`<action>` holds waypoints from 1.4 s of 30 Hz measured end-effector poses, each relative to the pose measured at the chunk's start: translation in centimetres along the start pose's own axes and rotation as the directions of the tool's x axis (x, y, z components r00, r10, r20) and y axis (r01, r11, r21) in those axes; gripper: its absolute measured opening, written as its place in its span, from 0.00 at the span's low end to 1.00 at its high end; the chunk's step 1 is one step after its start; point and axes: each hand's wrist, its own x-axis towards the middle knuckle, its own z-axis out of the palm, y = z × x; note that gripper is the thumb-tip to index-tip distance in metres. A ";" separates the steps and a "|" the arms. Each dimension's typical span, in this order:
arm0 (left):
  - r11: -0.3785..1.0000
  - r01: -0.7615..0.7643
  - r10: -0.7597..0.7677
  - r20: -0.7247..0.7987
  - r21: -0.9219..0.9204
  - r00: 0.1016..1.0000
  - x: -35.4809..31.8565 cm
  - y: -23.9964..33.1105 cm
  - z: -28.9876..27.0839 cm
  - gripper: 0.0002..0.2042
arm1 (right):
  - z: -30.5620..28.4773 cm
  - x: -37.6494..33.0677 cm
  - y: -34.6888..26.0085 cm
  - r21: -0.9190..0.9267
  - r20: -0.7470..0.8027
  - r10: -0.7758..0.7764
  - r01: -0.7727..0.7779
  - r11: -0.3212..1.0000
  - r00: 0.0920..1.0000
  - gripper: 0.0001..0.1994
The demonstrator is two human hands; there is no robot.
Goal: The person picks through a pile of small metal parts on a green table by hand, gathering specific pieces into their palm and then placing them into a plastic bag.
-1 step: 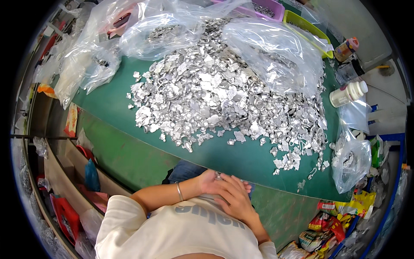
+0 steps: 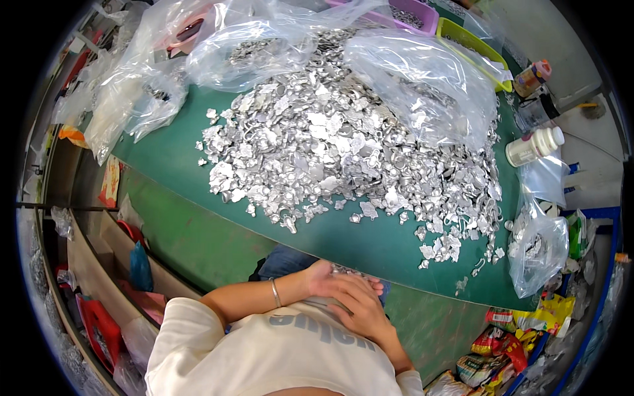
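Low in front of my body, by the near table edge, my left hand (image 2: 319, 281) lies cupped under the right one, with a metal bangle (image 2: 275, 292) on its wrist. Some small silvery metal pieces (image 2: 345, 270) show between the hands and appear to rest in the left palm. Across them lies my right hand (image 2: 360, 305), fingers stretched out and partly overlapping the left. Left fingertips peek out past it on the right. Ahead, a broad pile of silvery metal charm-like pieces (image 2: 317, 145) covers much of the green table (image 2: 218, 201).
Clear plastic bags (image 2: 422, 79) lie over the pile's back. Purple (image 2: 422, 13) and lime-green bins (image 2: 475, 43) stand behind. At the right are a white bottle (image 2: 535, 146) and a small bag of pieces (image 2: 538, 254). Coloured packets (image 2: 502, 343) lie below right; wooden partitions (image 2: 99, 264) stand left.
More of the silvery pieces show between my hands than before, as the fingers have shifted slightly. My arms stay nearly still, and so does the pile.
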 end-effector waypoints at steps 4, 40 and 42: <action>0.929 -0.024 0.224 -0.510 0.370 0.830 -0.4 -0.6 0.1 0.24 | 0.4 0.8 1.0 0.177 -0.109 -0.088 0.107 0.978 0.990 0.15; 0.832 -0.204 0.440 -0.390 0.517 0.809 -9.6 -0.4 3.6 0.18 | 0.8 9.6 0.9 -0.622 -0.328 0.074 -0.274 0.733 0.942 0.15; 0.810 -0.177 0.448 -0.395 0.559 0.802 -9.5 -0.4 4.0 0.18 | 0.5 9.0 1.4 -0.623 -0.341 0.046 -0.262 0.737 0.939 0.13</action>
